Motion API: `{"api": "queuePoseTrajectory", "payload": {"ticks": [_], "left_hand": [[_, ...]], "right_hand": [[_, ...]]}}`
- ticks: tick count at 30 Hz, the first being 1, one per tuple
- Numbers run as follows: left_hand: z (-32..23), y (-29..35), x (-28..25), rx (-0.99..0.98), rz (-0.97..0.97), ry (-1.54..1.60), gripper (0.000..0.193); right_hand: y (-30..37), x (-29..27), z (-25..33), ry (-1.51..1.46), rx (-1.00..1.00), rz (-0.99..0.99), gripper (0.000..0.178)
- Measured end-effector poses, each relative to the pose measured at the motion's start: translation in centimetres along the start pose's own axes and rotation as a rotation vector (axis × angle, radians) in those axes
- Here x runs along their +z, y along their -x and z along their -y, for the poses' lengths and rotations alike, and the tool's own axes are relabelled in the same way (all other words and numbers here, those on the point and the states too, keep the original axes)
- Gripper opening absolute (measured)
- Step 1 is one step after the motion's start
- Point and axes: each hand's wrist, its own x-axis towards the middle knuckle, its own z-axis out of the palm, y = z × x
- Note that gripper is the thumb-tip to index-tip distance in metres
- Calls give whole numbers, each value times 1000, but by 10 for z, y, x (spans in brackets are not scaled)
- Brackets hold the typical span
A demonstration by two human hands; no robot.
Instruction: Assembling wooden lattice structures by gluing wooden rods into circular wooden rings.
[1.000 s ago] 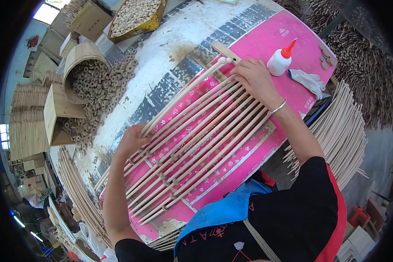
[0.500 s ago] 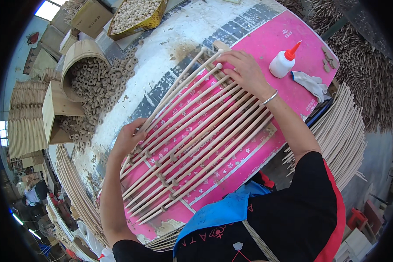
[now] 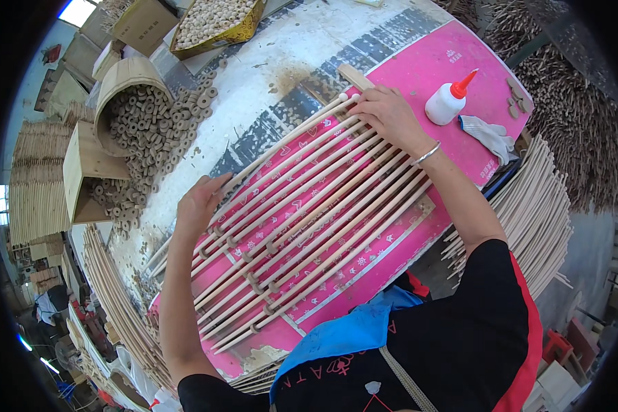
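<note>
Two hands are at work here, above one pink sheet [image 3: 419, 72] which covers part of the worktable [image 3: 302, 41]. On this sheet lies a row of pale wooden rods [image 3: 364, 199]; I count about ten, but they lie so close, and the arms cover some, that this number is not sure. The long axis of every rod goes slantwise, from the person's near left to the far right. At the far edge of the row, two rods end in small round balls [image 3: 343, 97], and these balls point to the far right, away from the person. Several brown rings [image 3: 271, 247] sit on the rods, toward their near-left part.

The left hand [image 3: 200, 202] has its fingers half bent, at the outermost rods. The right hand [image 3: 390, 120] lies over the far ends, its fingers close together and curved, near the balls; one bracelet [image 3: 427, 152] is on this wrist. Whether either hand pinches a rod, I cannot tell.

To the right of this hand stand one white bottle [image 3: 446, 104] with a red nozzle and, just beside it, one pale glove [image 3: 487, 132]. On the left, one round tub [image 3: 141, 72] and one square box [image 3: 93, 154], both wooden, lie tipped, with many rings spilling out. Beyond them is one yellow tray [image 3: 230, 38] full of balls.
</note>
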Motion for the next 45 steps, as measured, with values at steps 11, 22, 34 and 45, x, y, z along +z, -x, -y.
{"api": "queuePoseTrajectory", "payload": {"ticks": [11,22,34,45], "left_hand": [[-5,24,27,63,-321,14,27],[31,19,24,-93,-218,353,25],[2,1,25,56,-196,37,31],[7,11,51,104,-471,191,34]], "right_hand": [[-12,-5,-9,-41,138,-192,22],[-30,16,4,-73,-48,-26,21],[-18,-9,-15,23,74,-35,9],[32,-23,4,-141,160,-232,14]]}}
